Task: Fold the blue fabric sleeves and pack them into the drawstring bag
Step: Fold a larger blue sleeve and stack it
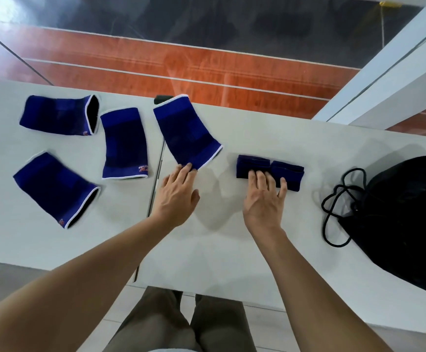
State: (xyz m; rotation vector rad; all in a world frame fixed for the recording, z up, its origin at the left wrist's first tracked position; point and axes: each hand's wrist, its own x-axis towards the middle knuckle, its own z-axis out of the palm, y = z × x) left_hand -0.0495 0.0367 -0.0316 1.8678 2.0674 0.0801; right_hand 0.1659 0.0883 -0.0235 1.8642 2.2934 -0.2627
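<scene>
- Presently, the left hand [178, 196] is stretched out at about 12 o'clock from the person's body, its grip released. Straight fingertips are laid on the near corner of the centre sleeve [186, 130], which lies flat, unfolded and slanted on the white table [219, 250].
- At 1 o'clock the right hand [264, 199] is held flat, grip likewise released, with spread fingers pressed on the folded sleeves [270, 168], two compact bundles set side by side and touching.
- Three more blue sleeves are spread unfolded at 10 to 11 o'clock: the far-left sleeve [58, 115], the near-left sleeve [54, 188] and the middle sleeve [124, 143], all apart from one another.
- White trim is seen along the sleeve openings, and a small orange logo is visible on the middle sleeve.
- At 3 o'clock the black drawstring bag [405, 219] is laid slumped on the table, near the folded sleeves but not touching them. Its black cord [322, 207] is looped loosely on the table between the two.
</scene>
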